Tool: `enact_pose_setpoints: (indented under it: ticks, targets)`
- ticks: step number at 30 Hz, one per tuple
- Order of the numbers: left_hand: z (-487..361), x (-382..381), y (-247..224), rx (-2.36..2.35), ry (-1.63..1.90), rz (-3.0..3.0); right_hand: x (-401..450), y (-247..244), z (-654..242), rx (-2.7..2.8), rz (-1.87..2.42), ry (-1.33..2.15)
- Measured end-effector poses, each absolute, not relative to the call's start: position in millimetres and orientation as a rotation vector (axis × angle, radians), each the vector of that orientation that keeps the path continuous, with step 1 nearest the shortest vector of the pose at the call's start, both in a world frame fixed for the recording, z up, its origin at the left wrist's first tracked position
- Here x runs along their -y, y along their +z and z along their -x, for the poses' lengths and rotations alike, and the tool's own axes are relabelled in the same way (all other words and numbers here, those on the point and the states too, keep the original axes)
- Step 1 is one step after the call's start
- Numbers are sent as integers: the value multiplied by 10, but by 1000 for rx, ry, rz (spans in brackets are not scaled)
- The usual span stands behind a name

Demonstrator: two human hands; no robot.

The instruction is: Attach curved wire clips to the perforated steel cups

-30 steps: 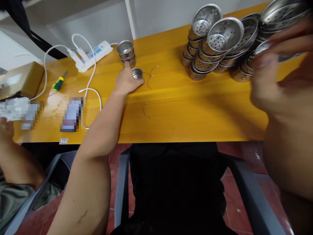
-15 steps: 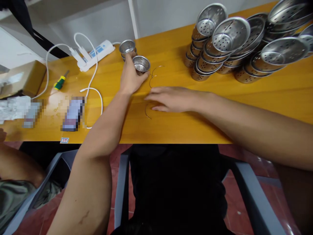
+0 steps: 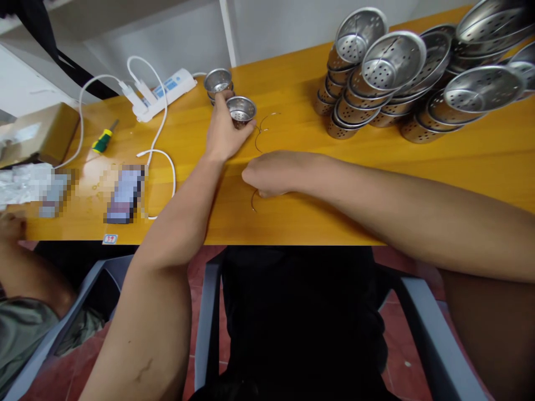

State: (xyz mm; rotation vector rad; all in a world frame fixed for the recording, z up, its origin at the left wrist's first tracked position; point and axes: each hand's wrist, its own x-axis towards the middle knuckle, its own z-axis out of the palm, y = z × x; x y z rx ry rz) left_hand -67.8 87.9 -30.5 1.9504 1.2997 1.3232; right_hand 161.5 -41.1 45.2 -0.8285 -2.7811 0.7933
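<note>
My left hand (image 3: 224, 129) is wrapped round a small perforated metal cup (image 3: 242, 109), whose open mouth faces up. Right behind it stands another small metal cup (image 3: 218, 81), apparently stacked. My right hand (image 3: 270, 174) is low over the table with its fingers curled in, closed on a thin curved wire (image 3: 253, 203); one end of the wire sticks out below the fingers, and the rest is hidden by the hand. More thin curved wire (image 3: 259, 132) lies on the wood between my two hands.
Several stacks of perforated metal cups (image 3: 393, 61) stand at the back right. To the left are a power strip (image 3: 167, 92) with white cables, a screwdriver (image 3: 102, 142), a phone (image 3: 125, 195) and a cardboard box (image 3: 45, 133). Another person's hand (image 3: 11, 225) rests at the left table edge.
My right hand has curled its fingers and closed on the wire, shifting it slightly toward me. My left hand keeps its hold on the cup. The other person's hand has come further into view.
</note>
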Motion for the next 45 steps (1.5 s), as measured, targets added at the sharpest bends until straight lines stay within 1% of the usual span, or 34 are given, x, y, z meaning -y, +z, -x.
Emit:
enact_pose_setpoints:
  ticks: [4, 9, 13, 14, 16, 20, 22, 25, 31, 36, 41, 45]
  targets:
    - [606, -745, -224, -1335, 1273, -1890, 421, 536, -1689, 2928, 897, 578]
    - [548, -701, -208, -1352, 1278, -1874, 437, 629, -1806, 2955, 1019, 630]
    - [544, -750, -246, -1329, 1287, -1933, 359, 584, -2035, 3003, 951, 532]
    - [539, -761, -255, -1317, 1293, -1932, 319, 556, -2108, 2977, 921, 555]
    - [517, -776, -270, -1283, 1314, -1899, 220, 482, -2255, 2812, 885, 723]
    - [447, -796, -307, -1241, 1319, -1858, 31, 312, -2468, 2163, 792, 1233]
    - [425, -811, -334, -1215, 1317, -1874, -25, 247, -2508, 1941, 770, 1337]
    - [423, -827, -368, -1156, 1328, -1891, -66, 187, -2510, 1801, 819, 1320]
    - [421, -759, -315, -1082, 1306, -1914, -116, 102, -2457, 1604, 769, 1316]
    - [383, -738, -289, -1127, 1267, -1943, -124, 25, -2392, 1542, 935, 1239]
    - [371, -786, -365, -1102, 1259, -1894, -136, -33, -2383, 1542, 894, 1281]
    - [372, -784, -395, -959, 1278, -1858, -135, -22, -2418, 1538, 908, 1267]
